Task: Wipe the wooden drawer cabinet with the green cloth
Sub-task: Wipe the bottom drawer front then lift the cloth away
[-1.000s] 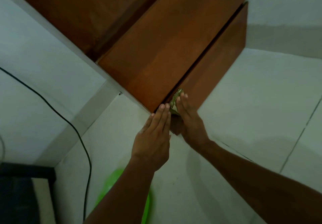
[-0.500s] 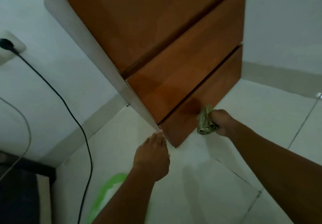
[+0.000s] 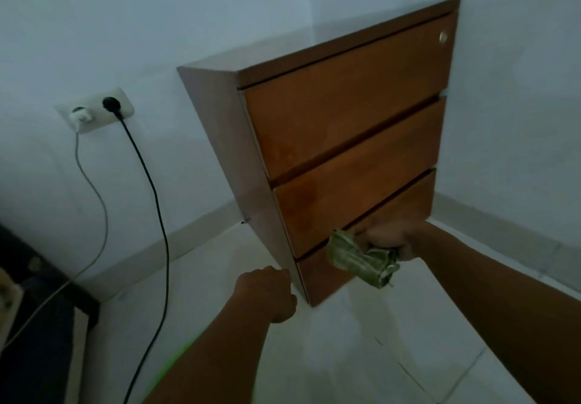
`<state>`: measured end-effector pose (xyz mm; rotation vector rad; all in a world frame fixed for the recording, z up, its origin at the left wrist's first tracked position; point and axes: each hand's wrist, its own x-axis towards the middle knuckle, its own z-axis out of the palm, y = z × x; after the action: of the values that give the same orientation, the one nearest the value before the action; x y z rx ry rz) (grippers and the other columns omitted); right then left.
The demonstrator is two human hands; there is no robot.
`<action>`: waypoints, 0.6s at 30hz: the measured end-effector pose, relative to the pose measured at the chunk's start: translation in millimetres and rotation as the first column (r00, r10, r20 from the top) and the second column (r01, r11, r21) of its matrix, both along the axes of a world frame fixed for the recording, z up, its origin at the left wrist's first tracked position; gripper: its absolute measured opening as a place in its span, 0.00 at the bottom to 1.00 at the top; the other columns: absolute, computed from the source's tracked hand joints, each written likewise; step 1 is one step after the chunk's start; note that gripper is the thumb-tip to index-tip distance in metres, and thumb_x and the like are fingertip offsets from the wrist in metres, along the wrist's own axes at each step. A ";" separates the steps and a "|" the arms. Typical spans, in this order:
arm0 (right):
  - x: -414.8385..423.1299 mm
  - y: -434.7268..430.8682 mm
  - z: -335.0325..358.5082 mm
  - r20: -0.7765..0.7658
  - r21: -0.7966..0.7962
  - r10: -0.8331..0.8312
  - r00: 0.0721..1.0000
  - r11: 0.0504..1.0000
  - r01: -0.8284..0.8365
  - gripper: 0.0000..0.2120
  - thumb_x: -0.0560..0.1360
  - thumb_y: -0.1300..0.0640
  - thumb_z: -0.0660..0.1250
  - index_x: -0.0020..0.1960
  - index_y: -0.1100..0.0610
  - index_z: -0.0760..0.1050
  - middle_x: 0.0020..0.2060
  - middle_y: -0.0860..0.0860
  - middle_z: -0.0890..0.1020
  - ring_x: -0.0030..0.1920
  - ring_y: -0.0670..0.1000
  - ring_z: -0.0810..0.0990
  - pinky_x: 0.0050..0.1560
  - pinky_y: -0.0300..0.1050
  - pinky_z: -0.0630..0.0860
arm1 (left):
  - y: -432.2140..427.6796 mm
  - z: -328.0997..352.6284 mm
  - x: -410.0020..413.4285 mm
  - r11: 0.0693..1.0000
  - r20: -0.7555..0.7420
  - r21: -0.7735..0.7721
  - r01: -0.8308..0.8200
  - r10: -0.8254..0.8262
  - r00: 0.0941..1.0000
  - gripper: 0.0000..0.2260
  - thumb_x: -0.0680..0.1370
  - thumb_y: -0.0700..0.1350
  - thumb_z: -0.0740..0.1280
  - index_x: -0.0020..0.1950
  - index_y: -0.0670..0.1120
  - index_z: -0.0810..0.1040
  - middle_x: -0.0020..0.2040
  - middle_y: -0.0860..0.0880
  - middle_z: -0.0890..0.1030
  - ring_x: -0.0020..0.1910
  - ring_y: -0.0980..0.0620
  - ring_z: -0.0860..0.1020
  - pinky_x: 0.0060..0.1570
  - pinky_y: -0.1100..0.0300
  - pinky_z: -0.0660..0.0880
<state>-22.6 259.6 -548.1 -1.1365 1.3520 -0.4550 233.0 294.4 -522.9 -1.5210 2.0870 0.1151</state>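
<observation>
The wooden drawer cabinet stands in a corner on the white tiled floor, with three drawer fronts and a round metal lock at its top right. My right hand is closed around the crumpled green cloth, in front of the bottom drawer. The cloth hangs out to the left of my fist and covers part of that drawer's front. My left hand is curled into a loose fist with nothing in it, just left of the cabinet's lower left corner.
A wall socket left of the cabinet holds a black plug and a white one. A black cable and a thin grey cable hang from it to the floor. Dark furniture sits at the lower left. Something bright green shows by my left forearm.
The view has risen and pulled back, so the whole cabinet shows. My right hand came off the drawer gap with the cloth bunched in it. My left hand drew back and curled shut.
</observation>
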 end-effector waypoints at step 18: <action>-83.9 -24.3 272.1 -0.386 -0.098 0.101 0.917 0.984 -0.150 0.15 0.71 0.68 0.62 0.57 0.72 0.76 0.37 0.60 0.79 0.31 0.55 0.78 0.31 0.42 0.76 | -72.6 219.9 -117.1 0.938 -0.257 0.337 -0.075 0.169 0.951 0.29 0.82 0.60 0.59 0.75 0.41 0.67 0.61 0.44 0.83 0.63 0.44 0.78 0.67 0.43 0.72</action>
<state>-106.5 235.3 -276.0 -1.4618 1.5877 -0.2331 115.9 221.8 -303.0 -1.4960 2.0531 0.7279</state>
